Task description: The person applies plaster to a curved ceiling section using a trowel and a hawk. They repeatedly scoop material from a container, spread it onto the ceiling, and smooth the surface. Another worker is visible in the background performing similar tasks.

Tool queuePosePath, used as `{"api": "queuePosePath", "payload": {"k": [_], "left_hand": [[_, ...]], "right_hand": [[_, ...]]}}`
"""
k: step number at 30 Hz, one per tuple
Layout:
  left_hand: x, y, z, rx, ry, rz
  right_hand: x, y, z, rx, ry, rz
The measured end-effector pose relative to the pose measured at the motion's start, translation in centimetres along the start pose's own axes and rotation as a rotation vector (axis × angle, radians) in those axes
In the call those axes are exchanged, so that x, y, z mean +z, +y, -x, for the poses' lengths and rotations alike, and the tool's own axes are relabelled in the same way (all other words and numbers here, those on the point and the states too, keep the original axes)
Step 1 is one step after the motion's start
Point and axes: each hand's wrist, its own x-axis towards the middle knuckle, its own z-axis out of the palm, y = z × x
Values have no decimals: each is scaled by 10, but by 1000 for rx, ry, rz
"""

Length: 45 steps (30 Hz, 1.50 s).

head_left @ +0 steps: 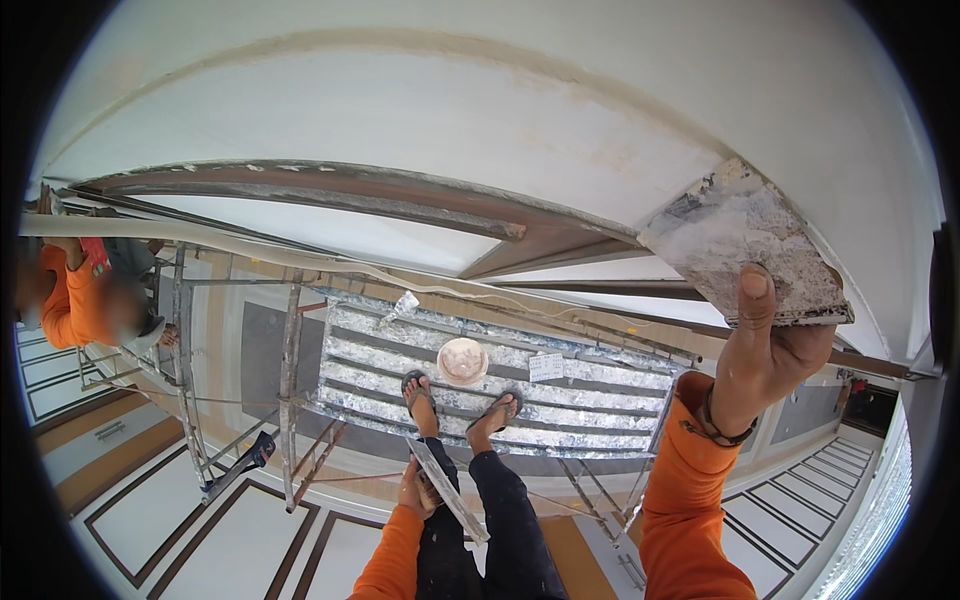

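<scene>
My right hand (765,365) is raised at the right, gripping a flat plastering blade (765,245) by its lower edge, with the thumb pressed on its face. Wet-looking white plaster smears the blade, which lies up against or very close to the pale plastered surface (480,110); I cannot tell if it touches. Lower down, in front of my legs, my left hand (415,490) holds a thin plaster-stained plate (448,490), seen almost edge-on. Its fingers are partly hidden behind the plate. A tan band of a different shade curves across the pale surface.
I stand in sandals on a plaster-splashed scaffold platform (360,375). Near my feet are a round pinkish bucket (462,361) and a small white card (546,367). Scaffold poles (292,390) rise on the left, where a person in orange (75,310) works. A pale hose (330,262) runs behind.
</scene>
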Motion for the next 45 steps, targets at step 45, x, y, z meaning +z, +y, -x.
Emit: {"api": "queuePosePath", "payload": {"k": [45], "left_hand": [[-8,17,0,-3,-22,13]], "right_hand": [[28,-12,6,19,39,-15]]}}
